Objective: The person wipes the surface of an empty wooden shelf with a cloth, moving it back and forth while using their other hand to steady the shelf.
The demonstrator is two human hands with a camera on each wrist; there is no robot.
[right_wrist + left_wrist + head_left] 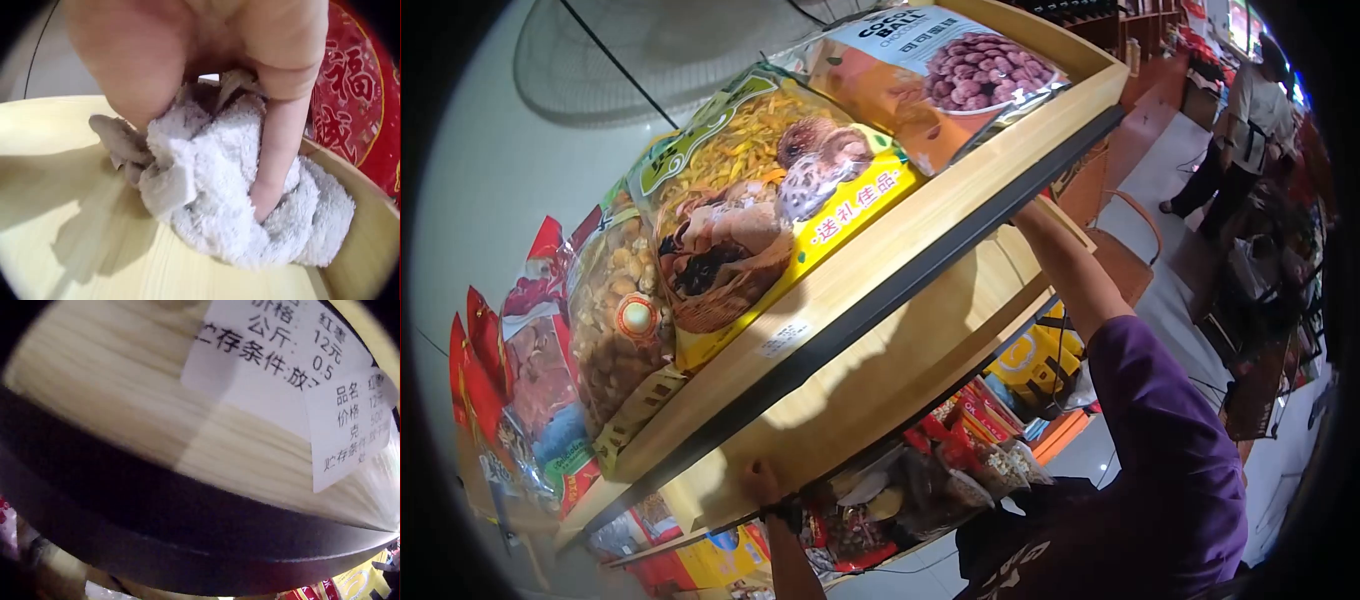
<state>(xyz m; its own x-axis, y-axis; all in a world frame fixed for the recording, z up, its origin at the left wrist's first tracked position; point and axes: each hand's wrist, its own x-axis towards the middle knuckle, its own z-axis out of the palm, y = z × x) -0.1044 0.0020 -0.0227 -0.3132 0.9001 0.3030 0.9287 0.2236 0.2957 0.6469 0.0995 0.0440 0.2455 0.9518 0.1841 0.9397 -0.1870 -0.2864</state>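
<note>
In the right wrist view my right hand point(206, 44) grips a crumpled white-grey towel point(219, 181), fingers pressed into its folds. The towel lies on the pale wooden shelf point(112, 231), against its raised side. In the head view the upper shelf covers this hand, and only the arm reaching under it shows. My left hand point(762, 483) is at the front edge of the lower wooden shelf point(830, 420), small and in shadow. The left wrist view shows no hand, only a wooden shelf front point(156, 419) with two white price labels point(356, 431) and a black edge strip.
Above, the upper shelf point(850, 270) holds a cocoa ball bag point(920, 80), a large bag of dried foods point(770, 200) and other packets. More packaged snacks point(870, 510) sit below. A red bag point(350, 87) stands beside the towel. Another person point(1250, 130) stands at the far right.
</note>
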